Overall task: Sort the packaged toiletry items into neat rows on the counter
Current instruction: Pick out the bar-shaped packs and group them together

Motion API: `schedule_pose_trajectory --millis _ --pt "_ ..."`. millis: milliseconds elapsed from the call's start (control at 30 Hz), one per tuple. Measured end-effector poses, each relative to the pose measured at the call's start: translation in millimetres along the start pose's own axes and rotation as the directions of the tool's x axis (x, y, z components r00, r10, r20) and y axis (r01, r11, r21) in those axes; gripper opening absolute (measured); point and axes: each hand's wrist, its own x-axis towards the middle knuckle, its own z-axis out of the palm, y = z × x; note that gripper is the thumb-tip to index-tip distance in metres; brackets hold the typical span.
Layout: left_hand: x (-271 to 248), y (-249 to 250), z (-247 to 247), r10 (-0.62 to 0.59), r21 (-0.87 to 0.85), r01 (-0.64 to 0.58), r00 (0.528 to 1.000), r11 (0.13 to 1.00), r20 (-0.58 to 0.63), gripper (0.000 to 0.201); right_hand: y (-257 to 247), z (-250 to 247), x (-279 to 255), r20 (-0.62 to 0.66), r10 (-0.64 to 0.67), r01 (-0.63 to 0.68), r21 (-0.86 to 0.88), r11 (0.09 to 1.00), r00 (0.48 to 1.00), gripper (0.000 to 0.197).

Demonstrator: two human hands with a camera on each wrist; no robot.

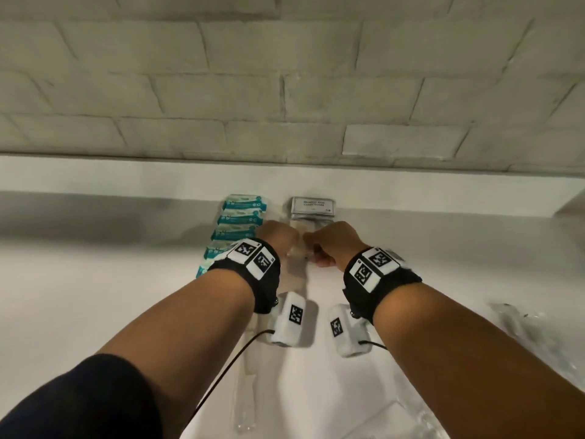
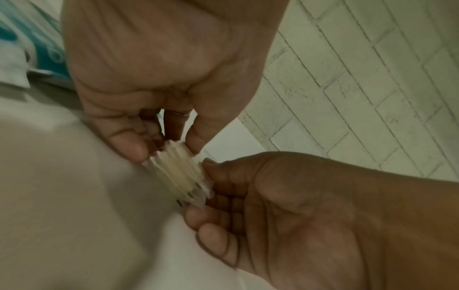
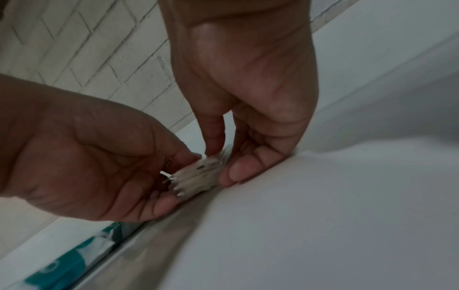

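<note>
On counter (image 1: pixel 95 296) | both hands pinch clear cream-filled sachets (image 2: pixel 182 172)

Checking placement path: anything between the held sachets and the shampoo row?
Nothing visible. Both hands, left and right, pinch the sachets low over the counter, at the near end of the shampoo row. The teal packets lie alongside, left.

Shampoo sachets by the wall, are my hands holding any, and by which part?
Yes. Both the left hand and right hand pinch one small stack of clear sachets by its opposite side edges.
</note>
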Motion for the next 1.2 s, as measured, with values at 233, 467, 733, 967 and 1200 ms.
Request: schedule_pose_trajectory --millis 233,467,733,967,1200 --pt "-3.4 -2.1 1.0 0.008 0.002 -0.008 1.0 1.0 -0.017 0.039 -1.1 3.3 -1.9 -0.01 0.01 -0.01 -0.008 1.0 1.0 0.023" --pt "-5.7 1.9 1.3 0.004 0.012 -0.004 1.0 1.0 -0.025 0.037 1.1 -6.6 -10.6 0.044 0.106 -0.102 -0.09 0.991 0.993 0.014" --pt "-4.6 2.8 1.1 -0.009 0.092 0.01 1.0 0.996 -0.004 0.038 8.3 -4.7 -14.6 0.04 0.122 -0.109 -0.238 0.965 0.992 0.017" --pt "-30.9 9.9 -5.8 0.085 0.287 -0.051 0.991 0.956 -0.106 0.063 19.6 -46.6 -68.4 0.108 -0.035 0.065 -0.287 0.956 0.994 0.025" --pt "-132.1 -8.6 -0.6 0.372 0.568 -0.387 0.916 0.727 0.148 0.04 72.4 -141.4 -156.5 0.13 -0.121 0.175 -0.596 0.783 0.984 0.024"
